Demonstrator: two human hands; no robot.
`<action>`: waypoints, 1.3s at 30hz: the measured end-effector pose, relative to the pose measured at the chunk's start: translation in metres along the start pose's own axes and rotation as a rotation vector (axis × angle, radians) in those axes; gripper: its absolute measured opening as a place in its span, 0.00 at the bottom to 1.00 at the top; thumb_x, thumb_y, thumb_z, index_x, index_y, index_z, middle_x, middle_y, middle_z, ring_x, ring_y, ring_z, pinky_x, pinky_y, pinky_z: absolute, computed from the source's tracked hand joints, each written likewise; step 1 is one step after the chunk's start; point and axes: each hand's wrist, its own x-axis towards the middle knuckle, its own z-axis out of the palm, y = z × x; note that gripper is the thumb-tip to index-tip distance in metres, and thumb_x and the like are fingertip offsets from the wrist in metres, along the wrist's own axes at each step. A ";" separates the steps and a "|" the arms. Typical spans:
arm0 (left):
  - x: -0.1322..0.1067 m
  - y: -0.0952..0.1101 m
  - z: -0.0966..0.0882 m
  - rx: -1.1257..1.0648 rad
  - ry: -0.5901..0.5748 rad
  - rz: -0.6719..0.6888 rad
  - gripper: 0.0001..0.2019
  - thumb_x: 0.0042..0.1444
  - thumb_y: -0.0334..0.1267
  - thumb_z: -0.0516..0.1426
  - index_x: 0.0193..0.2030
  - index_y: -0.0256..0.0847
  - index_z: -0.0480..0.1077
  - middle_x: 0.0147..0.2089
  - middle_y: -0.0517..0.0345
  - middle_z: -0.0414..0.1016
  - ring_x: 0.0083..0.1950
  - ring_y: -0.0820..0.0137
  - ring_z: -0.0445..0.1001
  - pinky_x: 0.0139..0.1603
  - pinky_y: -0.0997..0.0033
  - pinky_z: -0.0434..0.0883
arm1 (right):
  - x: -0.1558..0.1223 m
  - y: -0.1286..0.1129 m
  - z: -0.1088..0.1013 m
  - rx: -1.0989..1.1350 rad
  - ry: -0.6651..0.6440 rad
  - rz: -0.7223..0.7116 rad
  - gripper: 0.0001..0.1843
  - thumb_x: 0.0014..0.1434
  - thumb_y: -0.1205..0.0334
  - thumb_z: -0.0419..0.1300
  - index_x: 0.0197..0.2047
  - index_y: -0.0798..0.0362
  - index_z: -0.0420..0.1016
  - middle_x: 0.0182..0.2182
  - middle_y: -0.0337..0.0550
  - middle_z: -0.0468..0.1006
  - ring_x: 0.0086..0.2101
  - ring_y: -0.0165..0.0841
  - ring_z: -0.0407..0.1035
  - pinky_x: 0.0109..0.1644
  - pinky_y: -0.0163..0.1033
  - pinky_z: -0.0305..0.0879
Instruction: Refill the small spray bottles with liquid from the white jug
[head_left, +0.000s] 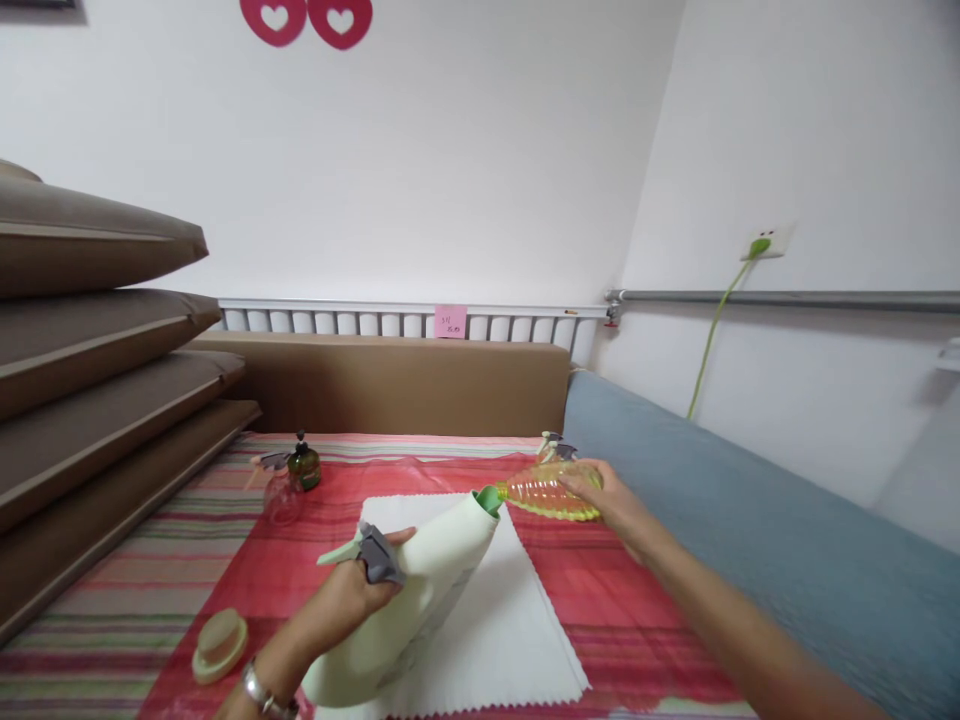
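My left hand [354, 602] is closed around the side of a large pale green bottle [439, 570] and also keeps a grey and light green spray trigger head [381, 556] between its fingers. The bottle leans, its base at the lower left and its green-lined mouth [490, 498] up to the right. In my right hand [611, 495] is a ribbed, see-through yellow spray bottle body [546, 490], tipped nearly level, its neck at that mouth. Whether liquid flows between them I cannot make out. A white cloth [517, 640] with a zigzag edge lies underneath.
A clear pink spray bottle [282, 497] and a dark green pump bottle [304, 466] stand at the left. Another spray bottle [555, 448] is behind the yellow one. A round cream lid [220, 645] lies front left. Stacked brown cushions [97, 370] rise at the left; a blue padded side [720, 510] borders the right.
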 end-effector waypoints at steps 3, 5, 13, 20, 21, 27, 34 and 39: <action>-0.002 0.004 0.000 -0.007 0.012 -0.024 0.29 0.46 0.34 0.55 0.59 0.41 0.65 0.47 0.58 0.77 0.46 0.60 0.73 0.47 0.68 0.69 | 0.003 -0.009 0.000 -0.120 0.024 -0.020 0.30 0.41 0.41 0.64 0.43 0.49 0.65 0.36 0.43 0.76 0.41 0.44 0.70 0.48 0.48 0.63; -0.003 0.006 0.000 -0.031 0.018 -0.031 0.29 0.44 0.34 0.55 0.58 0.42 0.66 0.48 0.58 0.77 0.47 0.60 0.73 0.47 0.69 0.68 | 0.004 -0.015 0.000 -0.177 0.018 -0.031 0.29 0.42 0.41 0.63 0.43 0.48 0.65 0.35 0.43 0.76 0.40 0.43 0.70 0.45 0.46 0.64; -0.003 0.010 0.000 -0.119 0.044 -0.008 0.29 0.40 0.34 0.57 0.55 0.41 0.69 0.50 0.55 0.76 0.49 0.59 0.72 0.50 0.67 0.67 | 0.008 -0.041 -0.001 -0.355 -0.063 -0.105 0.31 0.39 0.42 0.65 0.44 0.49 0.64 0.31 0.42 0.77 0.33 0.41 0.72 0.36 0.43 0.67; -0.005 0.007 -0.001 -0.047 0.009 -0.033 0.30 0.44 0.34 0.55 0.59 0.41 0.65 0.45 0.56 0.77 0.43 0.62 0.72 0.44 0.69 0.68 | 0.005 -0.067 0.008 -0.547 -0.069 -0.267 0.33 0.41 0.45 0.65 0.48 0.50 0.64 0.37 0.46 0.78 0.39 0.44 0.72 0.41 0.43 0.65; -0.005 0.006 -0.001 -0.033 0.004 -0.032 0.30 0.45 0.34 0.55 0.59 0.41 0.64 0.44 0.57 0.77 0.43 0.62 0.72 0.43 0.69 0.68 | 0.005 -0.070 0.010 -0.573 -0.078 -0.299 0.33 0.41 0.45 0.65 0.48 0.50 0.65 0.39 0.47 0.77 0.40 0.44 0.71 0.43 0.43 0.65; -0.005 -0.001 -0.001 -0.028 -0.003 0.014 0.30 0.46 0.34 0.55 0.60 0.40 0.63 0.42 0.57 0.77 0.41 0.64 0.72 0.44 0.70 0.68 | 0.000 -0.088 0.027 -0.696 -0.193 -0.516 0.34 0.41 0.50 0.65 0.50 0.52 0.64 0.48 0.51 0.72 0.48 0.44 0.67 0.50 0.42 0.62; -0.013 0.007 -0.002 -0.032 -0.001 0.054 0.29 0.45 0.33 0.57 0.58 0.40 0.65 0.45 0.55 0.74 0.44 0.64 0.71 0.47 0.70 0.67 | -0.003 -0.096 0.047 -0.811 -0.305 -0.764 0.33 0.40 0.51 0.65 0.50 0.50 0.67 0.49 0.51 0.71 0.47 0.49 0.65 0.51 0.49 0.61; -0.013 0.004 -0.002 -0.022 -0.011 0.067 0.29 0.45 0.33 0.58 0.58 0.42 0.65 0.42 0.57 0.73 0.39 0.68 0.71 0.44 0.71 0.68 | 0.002 -0.092 0.058 -0.926 -0.350 -0.885 0.30 0.42 0.49 0.64 0.49 0.49 0.68 0.51 0.52 0.71 0.46 0.48 0.66 0.49 0.50 0.63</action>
